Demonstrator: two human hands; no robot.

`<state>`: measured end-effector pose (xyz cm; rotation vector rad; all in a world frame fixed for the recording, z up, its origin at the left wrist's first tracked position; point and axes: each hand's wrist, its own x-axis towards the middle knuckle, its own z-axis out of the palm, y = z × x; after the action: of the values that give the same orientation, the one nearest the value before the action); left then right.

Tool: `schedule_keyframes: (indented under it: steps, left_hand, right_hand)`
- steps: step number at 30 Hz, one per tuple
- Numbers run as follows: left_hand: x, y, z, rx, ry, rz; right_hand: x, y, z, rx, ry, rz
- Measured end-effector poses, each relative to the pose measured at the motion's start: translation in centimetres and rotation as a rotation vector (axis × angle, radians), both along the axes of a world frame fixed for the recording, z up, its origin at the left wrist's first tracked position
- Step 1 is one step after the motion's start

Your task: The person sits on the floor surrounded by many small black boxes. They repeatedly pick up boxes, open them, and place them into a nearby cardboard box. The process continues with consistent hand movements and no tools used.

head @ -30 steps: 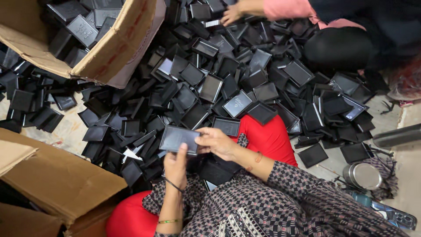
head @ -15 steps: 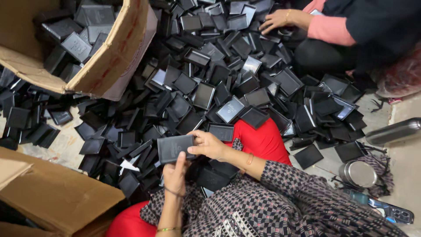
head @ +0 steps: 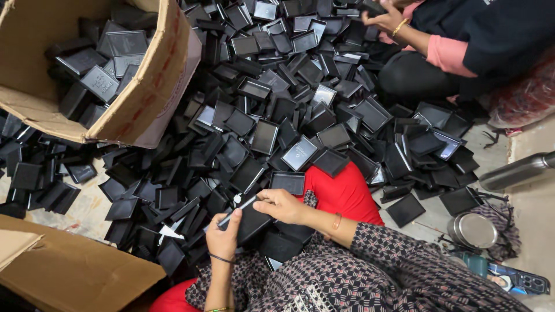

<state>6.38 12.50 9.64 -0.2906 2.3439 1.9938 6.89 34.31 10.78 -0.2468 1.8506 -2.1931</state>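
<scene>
My left hand (head: 224, 236) and my right hand (head: 281, 205) together hold one flat black plastic tray (head: 247, 217), tilted edge-up over my lap. My left hand grips its lower left end and my right hand pinches its upper right edge. A large heap of similar black square trays (head: 277, 110) covers the floor just beyond my red-clothed knee (head: 341, 190).
An open cardboard box (head: 144, 86) holding more trays lies at the upper left; another cardboard box (head: 69, 271) sits at the lower left. Another person's hand (head: 386, 20) reaches into the heap at the top right. A steel bottle (head: 514, 170) and a round steel lid (head: 473, 230) lie at the right.
The tray in my hands has tipped from lying flat with its face showing to standing on edge. The view has shifted. The other person's hand has moved right across the heap.
</scene>
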Motion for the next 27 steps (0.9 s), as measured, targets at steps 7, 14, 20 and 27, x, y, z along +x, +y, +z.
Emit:
schedule_keyframes:
  steps: [7,14,20,27]
  left_hand:
    - [0.5,0.0,0.8,-0.003,0.050,0.009]
    - [-0.6,0.0,-0.4,0.097,0.028,0.021]
    - [0.1,-0.8,-1.2,-0.010,-0.056,-0.169]
    - [-1.3,-1.2,2.9,-0.314,0.265,-0.040]
  right_hand:
    - [0.3,-0.5,0.8,0.134,0.092,-0.091]
    - [0.0,0.4,1.7,0.147,0.024,0.015]
    - [0.8,0.6,-0.2,0.098,-0.110,0.054]
    - [0.3,-0.4,-1.1,0.344,0.071,-0.086]
